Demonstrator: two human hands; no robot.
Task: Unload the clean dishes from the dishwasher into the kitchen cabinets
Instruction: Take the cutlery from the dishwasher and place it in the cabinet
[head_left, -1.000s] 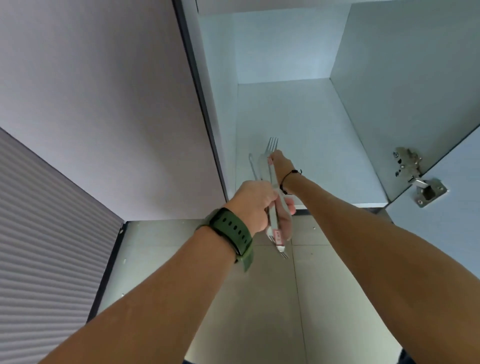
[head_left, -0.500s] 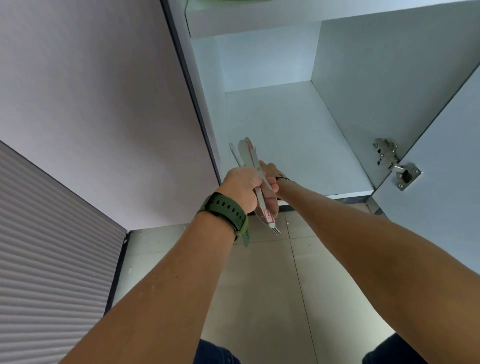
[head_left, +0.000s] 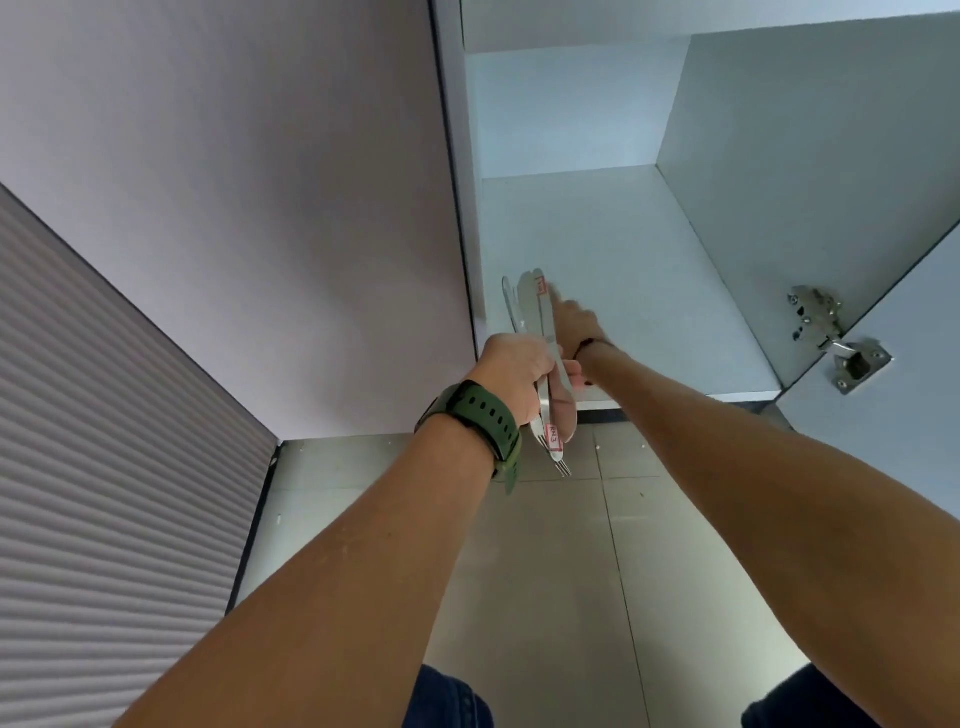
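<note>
Head view, looking down past both forearms toward the open cabinet. My left hand is curled round a bundle of cutlery, gripping it near the middle; the handles stick up past the knuckles toward the cabinet's left wall, and fork tines poke out below the hand over the tiled floor. Two pieces in the bundle carry small red-printed labels, one near the top end and one near the tines; I cannot count the pieces exactly. A green watch sits on the left wrist. My right hand reaches in over the cabinet shelf, just beside the upper ends of the cutlery; it is motion-blurred, fingers look extended, and I cannot tell whether it touches the handles or holds anything. A thin dark band rings the right wrist. The cabinet door stands open at right, its metal hinge visible at the side wall. A ribbed grey panel fills the lower left.
</note>
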